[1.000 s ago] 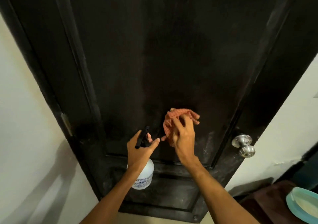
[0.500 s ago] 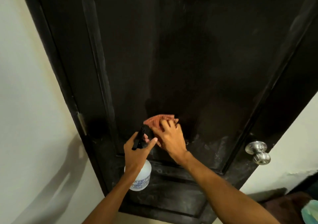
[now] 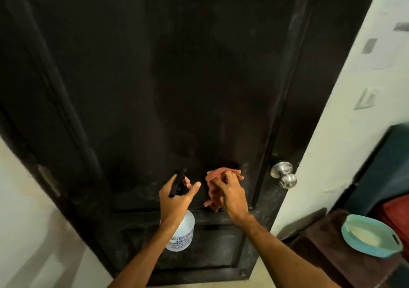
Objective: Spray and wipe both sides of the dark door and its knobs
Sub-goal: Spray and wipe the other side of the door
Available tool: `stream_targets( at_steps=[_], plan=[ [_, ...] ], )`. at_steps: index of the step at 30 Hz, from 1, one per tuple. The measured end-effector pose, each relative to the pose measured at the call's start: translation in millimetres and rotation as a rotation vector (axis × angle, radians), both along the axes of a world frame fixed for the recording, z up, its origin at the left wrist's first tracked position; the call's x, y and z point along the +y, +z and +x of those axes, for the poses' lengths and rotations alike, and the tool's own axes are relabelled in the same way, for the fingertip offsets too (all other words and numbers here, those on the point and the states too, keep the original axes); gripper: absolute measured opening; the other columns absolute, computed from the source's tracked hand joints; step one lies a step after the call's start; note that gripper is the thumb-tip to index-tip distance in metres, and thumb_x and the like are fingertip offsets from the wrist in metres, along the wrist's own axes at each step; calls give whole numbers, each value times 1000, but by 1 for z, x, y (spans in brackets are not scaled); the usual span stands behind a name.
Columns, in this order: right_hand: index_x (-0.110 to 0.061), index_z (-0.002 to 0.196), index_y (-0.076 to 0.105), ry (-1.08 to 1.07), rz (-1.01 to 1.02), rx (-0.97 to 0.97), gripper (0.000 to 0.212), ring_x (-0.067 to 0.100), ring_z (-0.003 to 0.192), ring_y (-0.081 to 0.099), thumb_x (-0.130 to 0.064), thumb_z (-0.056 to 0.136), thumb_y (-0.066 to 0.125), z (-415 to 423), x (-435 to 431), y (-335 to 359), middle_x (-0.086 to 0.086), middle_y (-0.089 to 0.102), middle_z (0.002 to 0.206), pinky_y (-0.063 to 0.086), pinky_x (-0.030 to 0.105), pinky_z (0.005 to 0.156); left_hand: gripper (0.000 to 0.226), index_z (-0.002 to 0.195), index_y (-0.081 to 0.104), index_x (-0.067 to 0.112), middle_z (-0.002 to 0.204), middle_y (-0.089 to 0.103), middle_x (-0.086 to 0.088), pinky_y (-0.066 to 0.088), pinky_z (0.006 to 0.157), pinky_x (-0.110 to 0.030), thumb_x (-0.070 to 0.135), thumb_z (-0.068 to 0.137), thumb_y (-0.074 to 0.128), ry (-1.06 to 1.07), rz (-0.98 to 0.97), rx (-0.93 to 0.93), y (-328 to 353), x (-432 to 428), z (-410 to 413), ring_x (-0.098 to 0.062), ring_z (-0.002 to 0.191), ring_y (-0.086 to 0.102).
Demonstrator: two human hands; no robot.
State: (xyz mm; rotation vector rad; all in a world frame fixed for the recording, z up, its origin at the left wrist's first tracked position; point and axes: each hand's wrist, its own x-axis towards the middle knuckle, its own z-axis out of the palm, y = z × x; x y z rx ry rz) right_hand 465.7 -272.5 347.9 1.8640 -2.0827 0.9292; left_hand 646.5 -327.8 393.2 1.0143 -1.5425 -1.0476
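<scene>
Dark door [image 3: 177,88] fills the view. Its steel knob [image 3: 284,174], at the right edge, is the reference.

- Far left of the knob: the left hand [image 3: 174,199] is wrapped round the neck of a clear spray bottle [image 3: 181,234], thumb free and nozzle facing the panel.
- Just left of the knob: the right hand [image 3: 232,194] has its fingers curled round a bunched orange cloth [image 3: 213,190], held against the lower main panel.

Step in hand is probably wiping this face. The cloth would cover more if spread flatter. Use overlapping strokes, follow the moulding groove, and work toward the knob. Hold off spraying meanwhile.

Hard to make out:
- The door's top and bottom are cut off.
- The far side and its knob are unseen.
- Wet patches are hard to tell from sheen.
- The trigger finger is hidden.
- The bottle label is only partly readable.
</scene>
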Motion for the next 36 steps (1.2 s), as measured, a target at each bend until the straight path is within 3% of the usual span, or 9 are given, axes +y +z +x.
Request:
stream_targets(
  at_steps=[3, 6, 9, 11, 13, 18, 24, 30, 36],
  plan=[
    [-11, 117, 72, -166, -323, -281, 39, -6, 118, 54, 6, 85, 54, -29, 18, 32, 0, 59, 123, 39, 5, 92, 25, 75, 64, 14, 66, 68, 1, 54, 67, -21, 12, 79, 89, -65, -51, -7, 9, 5, -24, -10, 63, 66],
    [-11, 131, 67, -498, -596, -464, 54, 11, 113, 55, 10, 82, 58, -57, 15, 63, 13, 58, 133, 39, 15, 95, 24, 75, 65, 14, 69, 69, 0, 54, 68, -19, 10, 80, 88, -105, -83, -19, 7, 8, -39, -12, 67, 68],
    [-20, 141, 61, -606, -406, -507, 65, 30, 109, 63, 7, 82, 63, -38, 17, 18, 7, 58, 143, 53, 40, 88, 25, 74, 65, 16, 68, 69, 2, 55, 71, -25, 11, 79, 89, -120, -45, -48, -7, 20, -48, -12, 67, 68],
    [-22, 138, 62, -550, -319, -573, 67, 30, 122, 62, 10, 80, 60, -29, 31, -19, 3, 58, 145, 51, 46, 102, 25, 74, 65, 20, 68, 69, 4, 57, 77, -35, 16, 79, 89, -151, -8, -68, -9, 24, -59, -12, 68, 69],
    [-18, 135, 64, -506, -352, -630, 69, 26, 130, 57, 17, 75, 56, -45, 38, -20, 3, 60, 142, 43, 43, 114, 25, 74, 65, 22, 69, 70, 4, 58, 78, -41, 17, 79, 90, -187, -18, -66, -1, 26, -79, -14, 68, 70],
    [-13, 138, 62, -465, -567, -521, 59, 14, 129, 49, 14, 86, 57, -76, 17, 51, 8, 53, 141, 40, 25, 113, 25, 74, 65, 22, 68, 70, 6, 57, 70, -34, 15, 79, 90, -218, -74, -68, 5, 29, -104, -9, 65, 69],
    [-12, 129, 67, -455, -430, -630, 65, 22, 133, 55, 21, 75, 53, -63, 42, -10, -7, 57, 140, 42, 47, 115, 25, 75, 66, 19, 68, 70, 3, 56, 70, -32, 15, 78, 90, -258, -52, -67, -1, 41, -116, -11, 66, 69],
    [-11, 136, 64, -349, -708, -445, 49, 15, 127, 53, 9, 92, 59, -95, 13, 111, 8, 58, 135, 41, 20, 109, 22, 78, 67, 16, 69, 71, 2, 57, 69, -34, 16, 80, 89, -244, -83, -21, 21, 31, -126, -13, 66, 69],
    [-16, 140, 63, -375, -573, -451, 56, 16, 130, 54, 10, 91, 58, -78, 33, 59, -2, 55, 144, 51, 46, 105, 23, 78, 65, 17, 66, 68, 2, 50, 58, -28, 18, 82, 88, -261, -81, 31, 33, 32, -119, -10, 57, 63]
  ],
)
